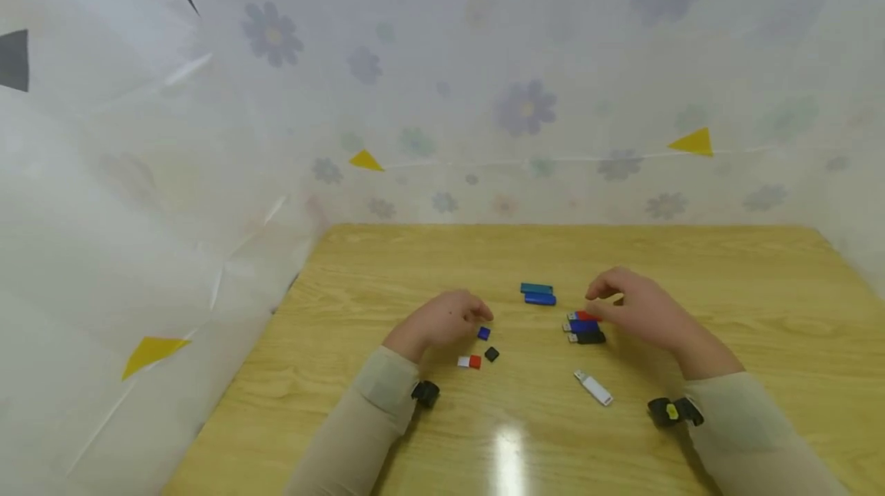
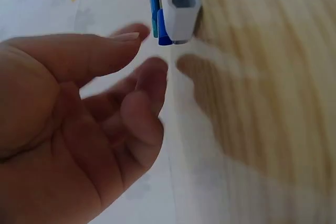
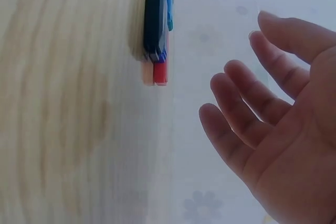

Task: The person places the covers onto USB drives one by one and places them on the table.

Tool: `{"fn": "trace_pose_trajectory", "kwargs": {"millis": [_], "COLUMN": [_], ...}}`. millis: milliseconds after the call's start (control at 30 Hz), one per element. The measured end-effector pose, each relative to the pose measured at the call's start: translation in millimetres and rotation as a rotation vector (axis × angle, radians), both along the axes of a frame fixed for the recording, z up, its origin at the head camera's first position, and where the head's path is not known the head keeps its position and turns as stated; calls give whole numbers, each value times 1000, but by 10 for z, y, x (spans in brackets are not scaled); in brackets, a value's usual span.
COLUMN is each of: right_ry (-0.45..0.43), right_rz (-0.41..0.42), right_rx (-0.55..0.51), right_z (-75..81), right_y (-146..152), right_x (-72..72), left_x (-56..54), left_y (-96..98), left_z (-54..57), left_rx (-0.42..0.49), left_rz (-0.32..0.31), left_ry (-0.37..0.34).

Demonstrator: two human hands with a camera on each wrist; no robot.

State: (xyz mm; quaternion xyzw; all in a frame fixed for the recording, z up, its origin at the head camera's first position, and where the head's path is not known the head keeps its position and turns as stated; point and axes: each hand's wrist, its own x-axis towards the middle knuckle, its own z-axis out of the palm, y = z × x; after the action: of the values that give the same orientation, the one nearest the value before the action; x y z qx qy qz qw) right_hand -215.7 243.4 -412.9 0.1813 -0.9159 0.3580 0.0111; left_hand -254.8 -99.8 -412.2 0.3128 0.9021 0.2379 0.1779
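My left hand [image 1: 442, 319] hovers with loosely bent fingers beside a small blue cap [image 1: 484, 333]; nothing is between them in the left wrist view. A black cap [image 1: 492, 354], a red cap [image 1: 475, 362] and a white cap [image 1: 463, 362] lie nearer me. Over on the right, my right hand [image 1: 639, 308] is raised, fingers relaxed, its palm bare in the right wrist view. By its fingertips lies a red USB stick [image 1: 586, 315], in a row with a blue USB stick [image 1: 584, 326] and a black USB stick [image 1: 591, 338], metal plugs pointing left.
A white USB stick [image 1: 594, 388] lies askew nearer me, plug bare. Farther back, a teal stick [image 1: 536, 289] and a blue stick [image 1: 540, 299] lie side by side. The wooden table [image 1: 387, 266] meets a flowered sheet [image 1: 484, 81] at its far edge.
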Motion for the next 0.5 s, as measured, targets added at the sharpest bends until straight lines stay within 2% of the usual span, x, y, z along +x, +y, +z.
{"fn": "trace_pose_trajectory", "kwargs": {"millis": [100,167,200,433,500], "right_ry": [-11,-22,-29,-44,-46], "right_rz": [21,28,30,37,36], "right_rx": [-4,-1,2,15,19], "right_z": [-4,-8,-9,-13,-7], "right_y": [-4,-10,-14,-43,-45], "right_x": [-2,-2,-3,-9,-9], "left_x": [7,9,10,25,20], "left_y": [7,5,2,-62,-83], "left_z": [-3,-7,-7,21,32], "left_rx": [-33,-59,-66,-123,-136], "left_rz": [-118,-156,-156,-31,-20], "left_ry": [55,80,82,2,-11]}}
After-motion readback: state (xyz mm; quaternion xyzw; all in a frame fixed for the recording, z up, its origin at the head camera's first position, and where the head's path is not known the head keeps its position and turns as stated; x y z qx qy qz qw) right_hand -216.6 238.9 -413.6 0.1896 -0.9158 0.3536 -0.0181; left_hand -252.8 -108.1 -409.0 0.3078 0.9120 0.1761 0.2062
